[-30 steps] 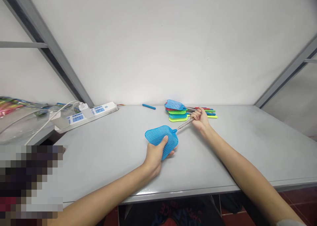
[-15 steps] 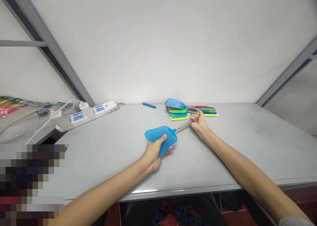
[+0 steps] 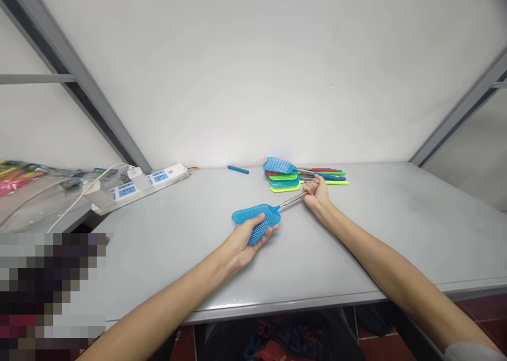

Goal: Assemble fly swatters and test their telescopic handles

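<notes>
Power strip [image 3: 160, 178] at far left, white with blue socket faces, set slantwise on the grey table [image 3: 178, 255]; white plugs [image 3: 138, 177] seated in it. Short blue rod [image 3: 238, 169] next, smooth and round-ended, lying near the wall [image 3: 253, 97].

Blue swatter [image 3: 251, 212] at middle, over the table and nearer the wearer than the rod. Head bright blue, broad, with rounded corners and a thin rim; face pierced all over by small holes in a grid. Left hand [image 3: 245, 238] partly closed on the head: thumb flat on the upper face, fingers curled beneath. Long axis runs obliquely, head end toward lower left, shaft [image 3: 291, 199] rising toward upper right and away from the wearer. Head appears to be flexible plastic; shaft slim, straight, shiny metal. Far end not visible, covered by the right hand [image 3: 317, 193], whose fingers are curled tightly round the shaft.

Swatter pile [image 3: 285, 183] just behind the right hand, close to the wall: overlapping perforated heads in blue, red, green and yellow to the left, metal shafts between, coloured stick-like handles [image 3: 336, 182] to the right. Pile axes roughly parallel to the wall.
</notes>
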Demonstrator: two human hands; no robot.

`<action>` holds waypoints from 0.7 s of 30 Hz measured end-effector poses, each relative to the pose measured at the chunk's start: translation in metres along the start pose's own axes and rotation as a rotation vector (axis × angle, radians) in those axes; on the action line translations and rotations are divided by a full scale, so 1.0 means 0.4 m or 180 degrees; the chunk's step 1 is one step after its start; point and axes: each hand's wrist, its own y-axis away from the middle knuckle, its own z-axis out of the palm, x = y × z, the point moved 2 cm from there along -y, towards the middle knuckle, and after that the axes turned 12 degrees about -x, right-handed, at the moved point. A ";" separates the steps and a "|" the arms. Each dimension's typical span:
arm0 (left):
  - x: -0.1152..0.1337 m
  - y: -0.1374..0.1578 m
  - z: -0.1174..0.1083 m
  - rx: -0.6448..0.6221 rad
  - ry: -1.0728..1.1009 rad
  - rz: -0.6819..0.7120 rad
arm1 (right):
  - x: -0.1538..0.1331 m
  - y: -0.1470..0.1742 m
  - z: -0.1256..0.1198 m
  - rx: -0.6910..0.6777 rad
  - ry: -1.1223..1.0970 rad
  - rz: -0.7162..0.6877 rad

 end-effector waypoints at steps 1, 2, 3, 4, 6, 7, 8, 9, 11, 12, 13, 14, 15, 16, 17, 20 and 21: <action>-0.003 -0.002 -0.002 -0.0017 -0.0151 0.0076 | -0.001 0.000 0.001 0.0003 0.0003 -0.0006; -0.004 -0.003 -0.003 -0.0043 -0.0316 0.0167 | -0.002 -0.001 0.002 0.0003 0.0005 -0.0009; -0.005 -0.005 -0.005 -0.0081 -0.0478 0.0261 | -0.005 -0.001 0.005 0.0002 0.0006 -0.0010; -0.003 -0.007 -0.005 -0.0128 -0.0624 0.0359 | -0.009 -0.001 0.009 0.0001 0.0005 -0.0005; 0.004 -0.011 -0.005 -0.0254 -0.0834 0.0515 | -0.022 0.000 0.021 -0.0016 0.0001 0.0029; 0.010 -0.012 -0.004 -0.0328 -0.0904 0.0575 | -0.031 0.001 0.029 -0.0034 -0.0002 0.0052; 0.015 -0.014 -0.002 -0.0423 -0.0957 0.0628 | -0.040 0.002 0.039 -0.0064 -0.0002 0.0082; 0.020 -0.015 0.000 -0.0542 -0.0999 0.0678 | -0.050 0.003 0.048 -0.0098 0.0002 0.0096; 0.028 -0.017 0.005 -0.0780 -0.1079 0.0793 | -0.066 0.004 0.063 -0.0145 0.0010 0.0125; 0.031 -0.018 0.007 -0.0866 -0.1119 0.0854 | -0.072 0.004 0.067 -0.0139 0.0017 0.0145; 0.034 -0.018 0.008 -0.0916 -0.1161 0.0919 | -0.074 0.002 0.069 -0.0107 0.0026 0.0182; 0.036 -0.018 0.009 -0.0934 -0.1223 0.0987 | -0.075 0.000 0.069 -0.0050 0.0037 0.0239; 0.040 -0.017 0.009 -0.0921 -0.1322 0.1078 | -0.073 -0.003 0.066 0.0032 0.0049 0.0313; 0.045 -0.016 0.010 -0.0877 -0.1478 0.1211 | -0.069 -0.005 0.062 0.0130 0.0063 0.0399; 0.051 -0.014 0.011 -0.0803 -0.1685 0.1389 | -0.065 -0.008 0.058 0.0231 0.0076 0.0490; 0.072 -0.004 0.014 -0.0434 -0.2331 0.1960 | -0.056 -0.009 0.047 0.0455 0.0108 0.0714; 0.077 0.000 0.015 -0.0297 -0.2482 0.2084 | -0.054 -0.008 0.046 0.0488 0.0110 0.0760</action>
